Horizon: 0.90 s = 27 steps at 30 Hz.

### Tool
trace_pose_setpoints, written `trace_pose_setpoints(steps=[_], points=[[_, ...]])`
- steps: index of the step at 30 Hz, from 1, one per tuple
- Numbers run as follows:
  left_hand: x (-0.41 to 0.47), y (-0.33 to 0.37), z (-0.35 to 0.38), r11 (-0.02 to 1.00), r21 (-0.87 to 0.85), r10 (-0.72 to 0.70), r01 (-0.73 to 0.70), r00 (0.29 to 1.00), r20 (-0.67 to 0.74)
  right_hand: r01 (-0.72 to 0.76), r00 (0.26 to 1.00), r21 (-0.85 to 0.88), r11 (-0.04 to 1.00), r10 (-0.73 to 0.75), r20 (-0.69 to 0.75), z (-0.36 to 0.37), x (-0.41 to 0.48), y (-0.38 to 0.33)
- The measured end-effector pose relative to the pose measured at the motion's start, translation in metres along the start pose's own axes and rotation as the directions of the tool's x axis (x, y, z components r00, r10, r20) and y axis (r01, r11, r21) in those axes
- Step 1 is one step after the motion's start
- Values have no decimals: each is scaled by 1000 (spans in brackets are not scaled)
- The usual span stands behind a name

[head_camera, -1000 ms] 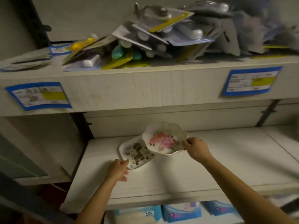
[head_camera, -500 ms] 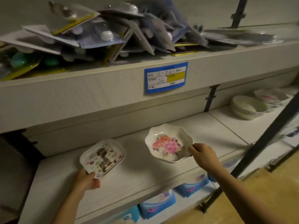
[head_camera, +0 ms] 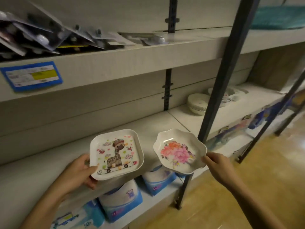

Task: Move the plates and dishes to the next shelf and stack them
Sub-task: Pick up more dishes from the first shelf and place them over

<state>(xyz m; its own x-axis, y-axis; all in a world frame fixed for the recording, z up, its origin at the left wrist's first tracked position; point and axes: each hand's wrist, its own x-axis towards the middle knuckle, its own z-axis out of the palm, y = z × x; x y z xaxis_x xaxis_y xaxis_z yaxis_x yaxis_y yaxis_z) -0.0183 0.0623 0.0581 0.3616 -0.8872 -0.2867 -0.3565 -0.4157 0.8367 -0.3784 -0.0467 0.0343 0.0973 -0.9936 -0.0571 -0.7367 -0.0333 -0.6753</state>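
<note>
Two bare forearms reach forward from the bottom of the view. The left hand (head_camera: 79,171) grips one square giraffe plate (head_camera: 117,152) at its left edge, thumb on the face and fingers curled beneath. The right hand (head_camera: 217,164) pinches the right rim of one scalloped flower dish (head_camera: 178,151). Both are held clear of the middle shelf (head_camera: 145,128), side by side and apart, tilted toward the camera. At least three blue-and-white packs (head_camera: 122,202) sit on the bottom shelf below them. Beyond a dark upright post (head_camera: 219,80), the next shelf (head_camera: 181,115) carries one stack of pale bowls (head_camera: 197,104), with further dishes (head_camera: 231,96) too blurred to count. Blister packs (head_camera: 49,37) litter the upper shelf above one blue price label (head_camera: 31,76). Half a second ago both plates were already in the hands, farther left; the bowls now appear nearer.
</note>
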Motion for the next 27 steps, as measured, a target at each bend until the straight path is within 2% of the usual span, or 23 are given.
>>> trace_pose_setpoints(steps=[3, 12, 17, 20, 27], points=[[-4, 21, 56, 999, 42, 21, -22, 999, 40, -35, 999, -1, 999, 35, -20, -44, -8, 43], [-8, 89, 194, 997, 21, 65, -68, 991, 117, -145, 979, -38, 989, 139, -147, -140, -6, 159], [0, 131, 245, 994, 28, 95, -102, 977, 192, -182, 963, 46, 982, 188, -195, -179, 1, 197], [10, 156, 277, 991, 47, 115, -129, 966, 230, -206, 956, 88, 975, 220, -195, -199, 14, 216], [51, 203, 341, 987, 70, 124, -143, 967, 225, -203, 955, 49, 978, 208, -211, -245, 89, 264]])
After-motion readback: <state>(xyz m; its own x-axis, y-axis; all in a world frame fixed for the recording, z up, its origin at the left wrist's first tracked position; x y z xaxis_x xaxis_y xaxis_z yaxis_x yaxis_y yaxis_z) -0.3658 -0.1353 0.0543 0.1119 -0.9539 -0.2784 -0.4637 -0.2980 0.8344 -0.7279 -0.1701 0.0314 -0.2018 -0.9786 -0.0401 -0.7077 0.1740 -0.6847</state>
